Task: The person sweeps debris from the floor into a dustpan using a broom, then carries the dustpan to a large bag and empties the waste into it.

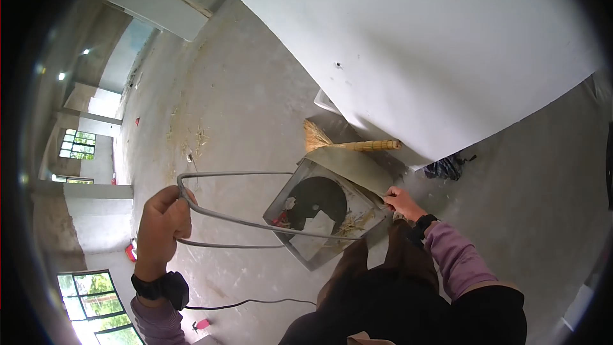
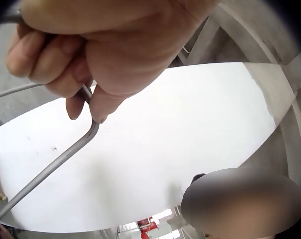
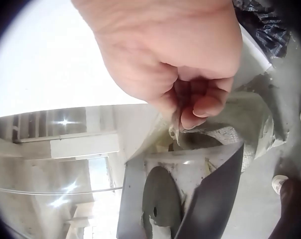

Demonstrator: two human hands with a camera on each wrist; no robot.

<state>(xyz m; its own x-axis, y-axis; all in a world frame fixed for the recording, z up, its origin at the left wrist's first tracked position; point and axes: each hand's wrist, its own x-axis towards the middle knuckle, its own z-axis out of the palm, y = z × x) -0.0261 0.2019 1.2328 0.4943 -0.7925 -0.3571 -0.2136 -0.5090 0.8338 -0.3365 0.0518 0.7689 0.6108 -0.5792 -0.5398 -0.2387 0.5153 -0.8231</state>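
In the head view my left hand (image 1: 167, 220) grips the bent end of a long grey metal-rod handle (image 1: 230, 217). Its rods run to a grey metal dustpan (image 1: 311, 257), tilted in front of my legs. A dark disc (image 1: 332, 197) with a small central hole lies in the pan, along with a white scrap (image 1: 317, 225) and bits of straw (image 1: 354, 223). With finger and thumb my right hand (image 1: 405, 203) pinches the edge of a pale woven sack (image 1: 354, 167) at the pan's far side. The right wrist view shows the sack's mouth (image 3: 230, 135) gaping beside the pan.
A straw broom (image 1: 364, 146) lies behind the sack. A large white panel (image 1: 447, 45) rises beyond it, with a crumpled black plastic bag (image 1: 445, 167) at its foot. A dark cable (image 1: 252, 301) crosses the concrete floor (image 1: 249, 102), where loose straw (image 1: 199, 137) is scattered.
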